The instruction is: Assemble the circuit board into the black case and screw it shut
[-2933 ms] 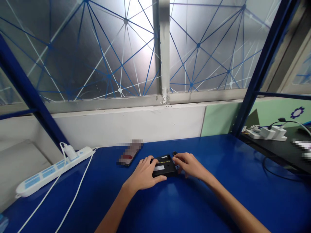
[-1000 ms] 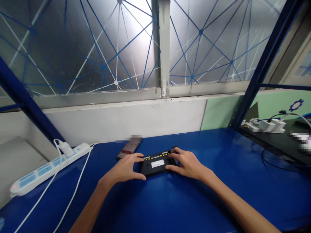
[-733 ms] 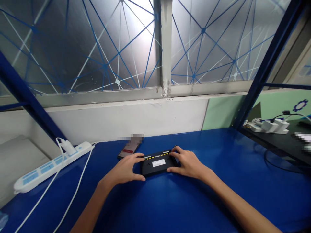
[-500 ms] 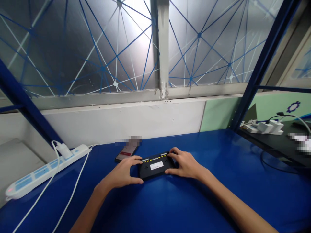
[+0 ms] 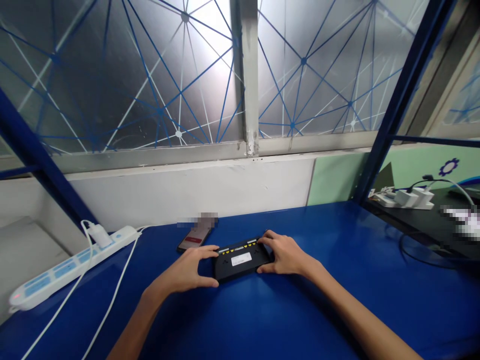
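Left hand (image 5: 186, 270), right hand (image 5: 284, 255): clamped on opposite ends of flat black rectangular device (image 5: 238, 271); slim dark-edged phone (image 5: 195, 237) lies beyond left hand.

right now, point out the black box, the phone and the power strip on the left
black box (image 5: 241, 259), head view, white label on top
phone (image 5: 197, 234), head view, middle of the screen
power strip (image 5: 66, 268), head view, blue socket panel midway along
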### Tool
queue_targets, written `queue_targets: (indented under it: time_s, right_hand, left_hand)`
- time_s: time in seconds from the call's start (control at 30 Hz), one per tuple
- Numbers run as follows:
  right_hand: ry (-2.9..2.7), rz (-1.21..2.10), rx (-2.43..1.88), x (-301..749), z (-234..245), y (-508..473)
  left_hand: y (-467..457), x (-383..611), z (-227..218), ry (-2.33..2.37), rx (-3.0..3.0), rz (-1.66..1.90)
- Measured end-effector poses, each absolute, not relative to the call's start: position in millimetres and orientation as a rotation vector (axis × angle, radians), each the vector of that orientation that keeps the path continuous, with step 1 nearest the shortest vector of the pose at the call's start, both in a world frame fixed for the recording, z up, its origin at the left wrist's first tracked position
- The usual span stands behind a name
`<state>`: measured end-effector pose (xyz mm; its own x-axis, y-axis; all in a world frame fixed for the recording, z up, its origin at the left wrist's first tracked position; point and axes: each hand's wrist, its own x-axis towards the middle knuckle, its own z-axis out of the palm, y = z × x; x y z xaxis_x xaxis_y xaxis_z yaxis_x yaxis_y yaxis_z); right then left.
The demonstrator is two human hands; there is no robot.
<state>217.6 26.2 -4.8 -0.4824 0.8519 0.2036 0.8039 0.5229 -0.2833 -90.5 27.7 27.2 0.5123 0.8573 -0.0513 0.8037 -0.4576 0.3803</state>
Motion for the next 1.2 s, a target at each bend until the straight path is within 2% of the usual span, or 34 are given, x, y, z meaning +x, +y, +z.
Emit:
queue_targets:
  time_s: [1.2]
  right_hand:
    - [-2.39,0.276,-1.363,220.4,-4.0,25.7]
  left_hand:
    - [35.0,-94.3,9.3,1.364,2.372,0.284]
